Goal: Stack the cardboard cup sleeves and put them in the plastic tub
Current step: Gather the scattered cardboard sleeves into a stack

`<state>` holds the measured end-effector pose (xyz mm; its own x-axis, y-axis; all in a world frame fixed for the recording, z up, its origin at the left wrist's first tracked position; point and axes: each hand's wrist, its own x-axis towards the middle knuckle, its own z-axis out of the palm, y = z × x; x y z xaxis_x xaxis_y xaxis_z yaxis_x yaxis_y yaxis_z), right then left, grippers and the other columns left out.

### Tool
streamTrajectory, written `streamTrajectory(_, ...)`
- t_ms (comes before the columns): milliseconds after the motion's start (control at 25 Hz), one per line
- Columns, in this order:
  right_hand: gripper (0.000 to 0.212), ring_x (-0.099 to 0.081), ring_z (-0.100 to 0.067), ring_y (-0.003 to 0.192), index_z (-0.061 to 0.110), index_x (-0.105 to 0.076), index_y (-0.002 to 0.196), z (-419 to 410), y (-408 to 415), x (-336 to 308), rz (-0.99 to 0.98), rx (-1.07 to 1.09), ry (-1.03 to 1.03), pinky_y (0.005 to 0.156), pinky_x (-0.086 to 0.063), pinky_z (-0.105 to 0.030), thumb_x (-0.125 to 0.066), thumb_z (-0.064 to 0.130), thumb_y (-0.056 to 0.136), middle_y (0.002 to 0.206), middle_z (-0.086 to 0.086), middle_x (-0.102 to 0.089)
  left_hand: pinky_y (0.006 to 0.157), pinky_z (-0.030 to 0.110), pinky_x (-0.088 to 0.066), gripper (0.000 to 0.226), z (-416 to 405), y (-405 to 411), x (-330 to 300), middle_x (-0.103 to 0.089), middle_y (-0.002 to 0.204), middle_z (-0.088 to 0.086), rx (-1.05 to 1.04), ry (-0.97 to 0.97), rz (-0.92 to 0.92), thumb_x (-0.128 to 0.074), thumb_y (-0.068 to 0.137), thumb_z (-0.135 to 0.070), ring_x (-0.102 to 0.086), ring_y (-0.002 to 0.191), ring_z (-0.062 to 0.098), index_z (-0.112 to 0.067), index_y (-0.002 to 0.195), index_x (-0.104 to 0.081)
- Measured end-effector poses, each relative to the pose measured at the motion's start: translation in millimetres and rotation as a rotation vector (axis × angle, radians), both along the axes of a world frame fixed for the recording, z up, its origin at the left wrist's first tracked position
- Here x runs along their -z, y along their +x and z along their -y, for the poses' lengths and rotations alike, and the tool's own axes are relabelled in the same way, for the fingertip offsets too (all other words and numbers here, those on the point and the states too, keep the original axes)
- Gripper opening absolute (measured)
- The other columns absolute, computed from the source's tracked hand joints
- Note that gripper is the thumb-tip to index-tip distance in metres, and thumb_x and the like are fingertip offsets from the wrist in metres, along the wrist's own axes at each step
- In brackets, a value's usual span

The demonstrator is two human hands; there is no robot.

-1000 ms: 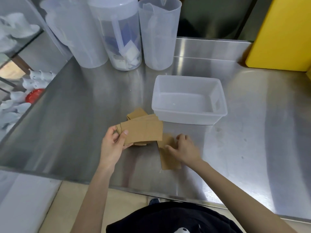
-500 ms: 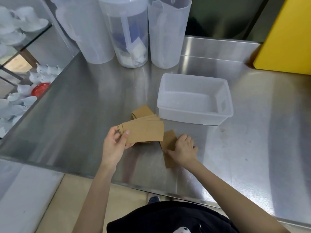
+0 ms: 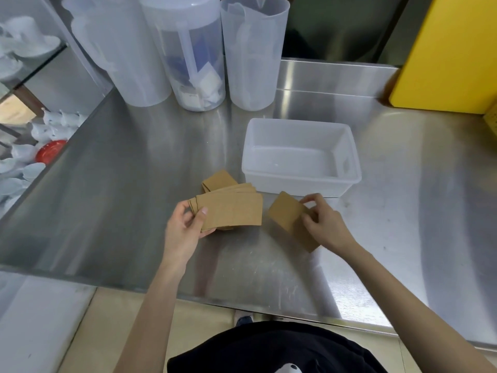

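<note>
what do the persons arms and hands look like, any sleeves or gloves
Both forearms are bare to the bottom of the frame: no sleeves, gloves, watch or rings visible on the left hand or right hand. Fingernails look short and unpainted. A black top covers the torso.

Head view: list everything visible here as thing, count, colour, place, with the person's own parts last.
held sleeve stack: one fanned stack, brown, in left grip
single sleeve: one, brown, in right grip, front of the tub
loose sleeves: a few, brown, on counter behind the stack
plastic tub: one, translucent white, counter centre, nothing inside
pitchers: three, translucent, counter rear
yellow bin: one, rear right
steel counter: one, silver
crockery: several, white, one red piece, far left shelf
left hand: one
right hand: one
</note>
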<state>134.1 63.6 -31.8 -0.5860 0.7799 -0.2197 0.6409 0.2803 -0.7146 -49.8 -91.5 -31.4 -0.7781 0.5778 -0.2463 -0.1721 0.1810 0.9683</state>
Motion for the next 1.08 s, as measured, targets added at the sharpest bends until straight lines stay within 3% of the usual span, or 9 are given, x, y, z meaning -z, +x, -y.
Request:
streamTrajectory(160,0.025,-0.05,-0.009,0.063,0.015,-0.048,0.112,-1,2,-30,-0.146,-0.047,0.086,0.054,-0.038,-0.006,-0.043,0.01,0.089,0.077,-0.004,-0.057,0.054,0.012,-0.055,0.012,-6,5,0,-0.059,0.102,0.007,0.041,-0.008,-0.003,-0.048,0.089,-0.007,-0.058,0.082,0.007,-0.008,0.1,-0.044)
streamTrajectory(320,0.025,-0.051,-0.012,0.067,0.018,-0.05,0.113,14,-14,-38,-0.156,-0.237,0.136,0.058,-0.039,-0.008,-0.05,0.015,0.088,0.081,0.003,-0.055,0.056,0.012,-0.055,0.011,-12,11,-2,-0.062,0.099,0.006,0.091,-0.006,-0.023,-0.05,0.088,-0.01,-0.061,0.08,0.007,-0.012,0.098,-0.046)
streamTrajectory(480,0.028,-0.05,-0.012,0.081,0.019,-0.052,0.113,22,-27,-29,-0.137,-0.274,0.166,0.068,-0.04,-0.019,-0.055,0.017,0.085,0.092,0.009,-0.05,0.057,0.013,-0.055,0.011,-17,20,-3,-0.065,0.091,-0.003,0.167,0.027,-0.027,-0.05,0.088,-0.013,-0.064,0.076,0.001,-0.023,0.092,-0.05)
streamTrajectory(600,0.029,-0.045,0.0,0.075,0.017,-0.055,0.112,22,-29,-24,-0.152,-0.269,0.189,0.066,-0.035,-0.007,-0.057,0.014,0.083,0.087,0.016,-0.041,0.058,0.013,-0.055,0.014,-21,26,0,-0.065,0.092,-0.001,0.212,0.026,-0.014,-0.052,0.087,-0.013,-0.064,0.075,-0.001,-0.021,0.098,-0.049)
streamTrajectory(720,0.029,-0.044,-0.008,0.08,0.015,-0.055,0.112,21,-27,-22,-0.115,-0.256,0.192,0.067,-0.035,-0.011,-0.058,0.014,0.083,0.095,0.007,-0.04,0.058,0.013,-0.055,0.019,-24,29,3,-0.065,0.096,0.004,0.246,-0.003,-0.026,-0.054,0.086,-0.012,-0.064,0.068,-0.008,-0.015,0.104,-0.047)
streamTrajectory(840,0.034,-0.046,-0.015,0.093,0.015,-0.054,0.114,23,-21,-19,-0.122,-0.173,0.159,0.084,-0.043,-0.021,-0.062,0.016,0.081,0.101,0.003,-0.037,0.062,0.017,-0.056,0.038,-26,30,8,-0.065,0.109,0.009,0.256,-0.051,-0.056,-0.055,0.086,-0.016,-0.066,0.084,0.004,-0.006,0.12,-0.042)
streamTrajectory(920,0.044,-0.042,-0.019,0.108,0.018,-0.05,0.12,23,-14,-16,-0.147,-0.071,0.17,0.096,-0.04,-0.025,-0.065,0.02,0.078,0.107,0.003,-0.034,0.065,0.019,-0.056,0.047,-27,31,10,-0.063,0.116,0.012,0.259,-0.066,-0.061,-0.055,0.085,-0.019,-0.063,0.101,0.019,-0.007,0.127,-0.037)
streamTrajectory(1000,0.062,-0.037,-0.015,0.115,0.021,-0.039,0.131,21,-5,-14,-0.183,0.043,0.067,0.096,-0.034,-0.023,-0.068,0.02,0.077,0.115,0.004,-0.029,0.066,0.02,-0.055,0.05,-30,33,11,-0.063,0.116,0.012,0.267,-0.059,-0.059,-0.055,0.085,-0.021,-0.061,0.107,0.022,-0.008,0.129,-0.036)
streamTrajectory(1080,0.074,-0.039,-0.013,0.115,0.022,-0.026,0.138,18,7,-13,-0.259,0.103,-0.185,0.093,-0.036,-0.023,-0.069,0.018,0.078,0.122,0.005,-0.031,0.067,0.018,-0.055,0.049,-32,37,8,-0.064,0.114,0.009,0.292,-0.038,-0.07,-0.055,0.085,-0.021,-0.061,0.105,0.02,-0.008,0.128,-0.036)
